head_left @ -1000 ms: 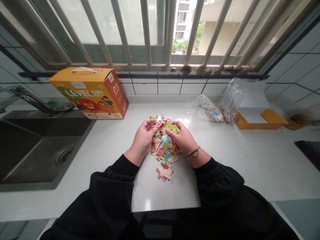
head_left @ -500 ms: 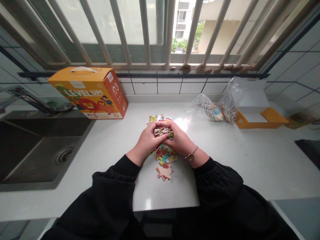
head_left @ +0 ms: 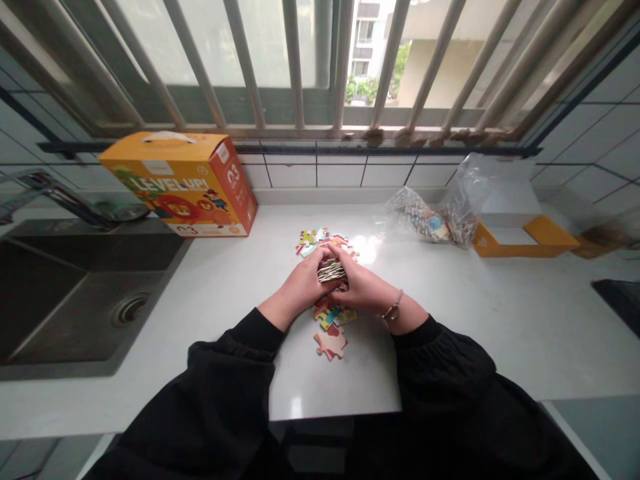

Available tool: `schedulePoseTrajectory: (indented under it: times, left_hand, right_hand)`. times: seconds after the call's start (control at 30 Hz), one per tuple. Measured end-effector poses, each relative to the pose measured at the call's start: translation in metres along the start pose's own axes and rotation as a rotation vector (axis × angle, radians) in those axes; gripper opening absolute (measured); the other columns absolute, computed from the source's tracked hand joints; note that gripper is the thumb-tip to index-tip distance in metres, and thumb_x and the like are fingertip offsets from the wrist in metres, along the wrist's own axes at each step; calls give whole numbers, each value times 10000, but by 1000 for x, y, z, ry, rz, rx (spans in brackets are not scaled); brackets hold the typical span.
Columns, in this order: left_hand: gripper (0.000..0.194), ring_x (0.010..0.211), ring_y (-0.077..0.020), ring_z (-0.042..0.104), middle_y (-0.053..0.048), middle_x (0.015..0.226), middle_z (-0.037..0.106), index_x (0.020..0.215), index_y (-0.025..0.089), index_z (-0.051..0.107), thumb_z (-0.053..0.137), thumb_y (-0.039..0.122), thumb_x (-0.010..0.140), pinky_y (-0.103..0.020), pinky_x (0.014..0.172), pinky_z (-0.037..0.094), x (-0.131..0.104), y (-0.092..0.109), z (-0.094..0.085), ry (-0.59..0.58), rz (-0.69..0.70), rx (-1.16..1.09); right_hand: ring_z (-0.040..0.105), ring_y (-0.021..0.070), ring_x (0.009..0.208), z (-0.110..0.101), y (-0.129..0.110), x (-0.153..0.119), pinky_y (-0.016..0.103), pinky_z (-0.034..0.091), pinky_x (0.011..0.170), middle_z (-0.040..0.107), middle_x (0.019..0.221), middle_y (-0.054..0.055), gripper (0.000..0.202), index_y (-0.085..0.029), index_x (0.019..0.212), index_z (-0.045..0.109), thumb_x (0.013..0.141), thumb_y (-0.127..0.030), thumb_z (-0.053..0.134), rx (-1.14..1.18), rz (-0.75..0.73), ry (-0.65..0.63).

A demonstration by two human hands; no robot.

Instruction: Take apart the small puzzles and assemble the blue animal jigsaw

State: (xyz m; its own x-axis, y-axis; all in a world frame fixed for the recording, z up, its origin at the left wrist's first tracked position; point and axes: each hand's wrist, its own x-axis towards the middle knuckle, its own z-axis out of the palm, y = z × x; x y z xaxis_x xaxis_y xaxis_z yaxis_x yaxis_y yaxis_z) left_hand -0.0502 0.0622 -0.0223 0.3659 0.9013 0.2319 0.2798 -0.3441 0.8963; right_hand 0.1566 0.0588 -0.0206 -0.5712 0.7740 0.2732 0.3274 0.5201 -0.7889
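Note:
Between my two cupped hands is a stack of puzzle pieces (head_left: 331,270), its pale edges facing me. My left hand (head_left: 306,280) curves around the stack's left side, and my right hand (head_left: 361,283), with a bracelet at the wrist, wraps its right side. The fingertips of both hands meet at the top. Beyond the hands, colourful loose pieces (head_left: 309,237) lie on the white counter (head_left: 225,287). More pieces (head_left: 330,316) show just below the hands, and a large pink piece (head_left: 331,342) lies nearest to me.
An orange "LEVEL UP!" box (head_left: 185,187) stands at the back left beside a dark sink (head_left: 100,293) with a faucet (head_left: 65,197). At the back right are a clear plastic bag of pieces (head_left: 430,220) and an open orange-and-white box (head_left: 525,240). A barred window is behind.
My hands have drawn slightly towards me and right, uncovering more pieces beyond them. The held pieces now sit in a neater stack with their edges more level.

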Motion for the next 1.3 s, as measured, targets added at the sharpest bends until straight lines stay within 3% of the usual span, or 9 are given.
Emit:
schedulePoseTrajectory:
  times: [0.13,0.3,0.43,0.5,0.6,0.83,0.97,1.1,1.3]
  left_hand:
    - [386,1041,-268,772,-60,1135,801,1151,220,675,891,258,833,-410,977,607,-1,5,-1,3,-17,108]
    - [365,1097,-273,769,-73,1213,796,1184,227,724,879,324,868,-411,1004,600,1,5,-10,127,-18,67]
    - [457,1037,-260,756,-62,1129,787,1209,221,707,920,360,829,-392,931,603,3,-3,-17,311,-146,-64]
    - [513,977,-241,748,-61,1099,782,1243,215,683,927,374,821,-371,876,602,4,-7,-16,349,-194,-191]
    - [559,919,-221,739,-71,1093,780,1267,208,663,936,376,809,-350,824,596,4,-9,-13,342,-240,-332]
    - [558,985,-239,759,-77,1134,787,1250,211,703,974,348,782,-367,884,612,4,-5,-16,329,-224,-328]
    - [601,988,-252,779,-79,1125,812,1268,213,686,988,437,799,-374,901,619,3,0,-12,257,-234,-460]
    - [597,1025,-265,796,-115,1195,821,1287,202,673,900,603,907,-389,937,621,1,5,-4,169,-205,-609]
    - [634,1046,-277,793,-149,1247,814,1324,196,682,764,723,981,-404,970,608,-2,8,-6,106,-142,-554]
  right_hand:
    - [279,394,1736,1,-2,0,587,304,1412,291,1855,211,1106,-202,1822,188,926,-362,815,11,-24,-24]
    - [645,345,1435,-20,2,-3,563,582,1182,598,1604,192,636,-244,1653,524,1064,-426,678,-68,87,193]
    - [696,341,1219,-34,11,-10,530,593,1095,720,1266,143,476,-231,1218,796,849,-475,971,-325,112,31]
    - [688,335,1192,-34,14,-11,498,593,1060,704,1233,134,493,-229,1118,816,739,-435,1056,-378,115,-60]
    - [683,291,1119,-31,13,-9,444,586,1009,688,1189,115,414,-229,1059,812,760,-392,1047,-366,98,-118]
    - [657,194,873,-28,-4,-6,334,517,793,699,957,5,324,-236,957,652,800,-230,936,-107,217,-32]
    - [569,154,690,-15,-10,0,311,478,658,603,781,-57,356,-266,995,588,871,-412,888,310,250,129]
    - [666,176,782,2,-11,10,345,578,729,667,870,-29,573,-285,1089,570,777,-542,976,621,243,272]
    - [641,164,745,3,-5,12,330,579,676,707,982,6,640,-250,1294,664,789,-497,970,349,335,351]
